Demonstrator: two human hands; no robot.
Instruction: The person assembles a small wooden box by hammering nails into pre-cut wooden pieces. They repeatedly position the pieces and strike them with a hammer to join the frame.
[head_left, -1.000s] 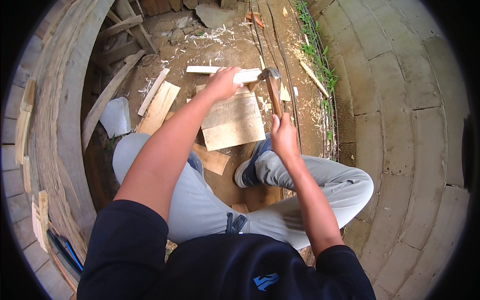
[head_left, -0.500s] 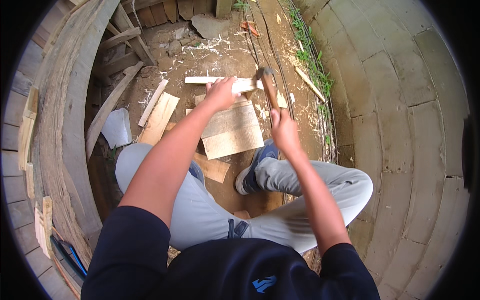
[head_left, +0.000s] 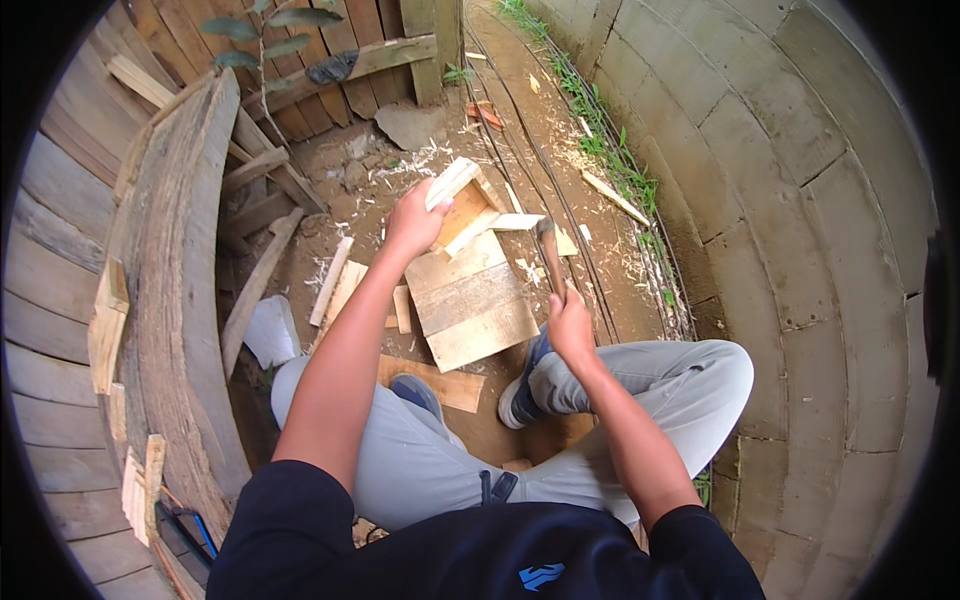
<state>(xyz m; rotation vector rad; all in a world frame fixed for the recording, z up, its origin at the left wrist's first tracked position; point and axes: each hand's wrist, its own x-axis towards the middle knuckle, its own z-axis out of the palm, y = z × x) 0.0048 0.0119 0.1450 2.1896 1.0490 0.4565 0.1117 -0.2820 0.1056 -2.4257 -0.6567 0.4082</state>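
My left hand point(head_left: 413, 222) is closed round the left side of a small wooden frame point(head_left: 468, 212), made of pale pieces joined at angles. The frame is tilted, its near corner over a square panel of joined boards point(head_left: 472, 312) in front of my feet. In my right hand point(head_left: 571, 326) is a hammer point(head_left: 553, 262), gripped by its wooden handle. The hammer's dark head is beside the right end of a light strip point(head_left: 515, 221) that reaches out from the frame. I cannot tell whether they touch.
Boards and offcuts point(head_left: 440, 384) lie round my shoes. To the left are a weathered beam point(head_left: 180, 300) and a pale stone slab point(head_left: 271, 330). Block wall point(head_left: 790, 250) rises on the right. Dark cables point(head_left: 545, 165) run along the dirt, among wood shavings.
The frame has been turned and tipped up, so its inner side shows. My left hand has shifted left and down in view; the hammer is lower. The view has tilted up.
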